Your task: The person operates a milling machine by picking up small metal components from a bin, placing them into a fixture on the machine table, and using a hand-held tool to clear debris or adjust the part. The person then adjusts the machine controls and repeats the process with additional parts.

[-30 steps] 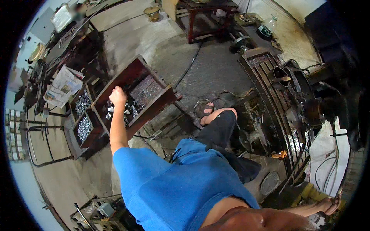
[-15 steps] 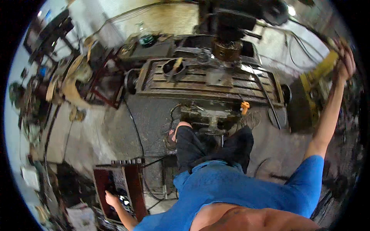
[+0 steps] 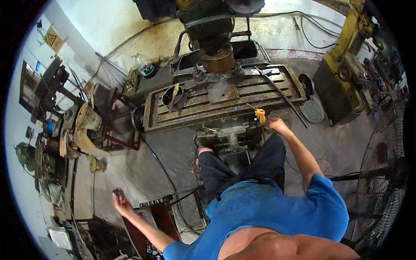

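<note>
At ten o'clock is a yellow triangular warning sign (image 3: pixel 51 40); between ten and eleven, a clear plastic bottle (image 3: pixel 145 68) with a green label. Towards two, black cables (image 3: pixel 321 47) hang on the pale wall (image 3: pixel 281 32). A wire fan guard (image 3: pixel 376 175) curves between three and four. A squat yellowish pot (image 3: pixel 98 164) stands on the floor (image 3: pixel 128 169) between eight and nine.

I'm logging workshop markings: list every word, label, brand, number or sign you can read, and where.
No words or numbers are readable.
Yellow triangular warning sign, upper left: any lettering is too small.
Plastic bottle, left of the machine: its label is too small.
</note>
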`<state>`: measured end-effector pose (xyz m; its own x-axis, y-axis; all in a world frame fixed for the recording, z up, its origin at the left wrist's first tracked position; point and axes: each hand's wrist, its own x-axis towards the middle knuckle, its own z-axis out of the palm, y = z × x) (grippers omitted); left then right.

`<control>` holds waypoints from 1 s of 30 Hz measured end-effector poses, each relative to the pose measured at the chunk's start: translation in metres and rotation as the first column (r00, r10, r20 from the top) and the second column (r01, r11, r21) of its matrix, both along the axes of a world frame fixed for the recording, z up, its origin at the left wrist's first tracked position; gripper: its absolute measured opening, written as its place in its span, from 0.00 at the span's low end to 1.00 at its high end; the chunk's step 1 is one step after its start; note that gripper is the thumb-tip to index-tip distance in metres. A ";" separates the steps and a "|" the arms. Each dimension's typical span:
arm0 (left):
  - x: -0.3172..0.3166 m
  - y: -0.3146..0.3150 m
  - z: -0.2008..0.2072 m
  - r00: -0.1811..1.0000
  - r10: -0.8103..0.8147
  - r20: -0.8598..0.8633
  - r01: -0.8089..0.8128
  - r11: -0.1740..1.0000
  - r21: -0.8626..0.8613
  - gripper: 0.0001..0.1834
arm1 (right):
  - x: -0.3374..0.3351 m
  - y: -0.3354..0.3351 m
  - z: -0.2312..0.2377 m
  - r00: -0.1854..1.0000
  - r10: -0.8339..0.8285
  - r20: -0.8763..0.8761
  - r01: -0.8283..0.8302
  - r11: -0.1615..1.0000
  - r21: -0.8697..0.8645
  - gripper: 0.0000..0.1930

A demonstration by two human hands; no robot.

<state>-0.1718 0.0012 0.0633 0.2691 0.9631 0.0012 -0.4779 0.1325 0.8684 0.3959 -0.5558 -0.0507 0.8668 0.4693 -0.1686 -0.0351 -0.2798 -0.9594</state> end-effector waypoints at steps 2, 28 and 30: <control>0.070 -0.008 0.014 0.979 -0.133 0.153 0.131 0.991 0.022 0.16 | -0.014 0.036 0.009 0.914 -0.208 -0.348 0.256 0.962 0.096 0.11; 0.162 -0.026 -0.046 0.961 -0.263 0.082 0.274 0.881 -0.386 0.12 | 0.002 0.163 0.191 0.784 0.378 0.493 0.214 0.582 -0.785 0.14; 0.153 -0.018 -0.053 0.950 -0.296 0.100 0.312 0.879 -0.360 0.12 | -0.009 0.152 0.192 0.788 0.364 0.497 0.193 0.620 -0.760 0.14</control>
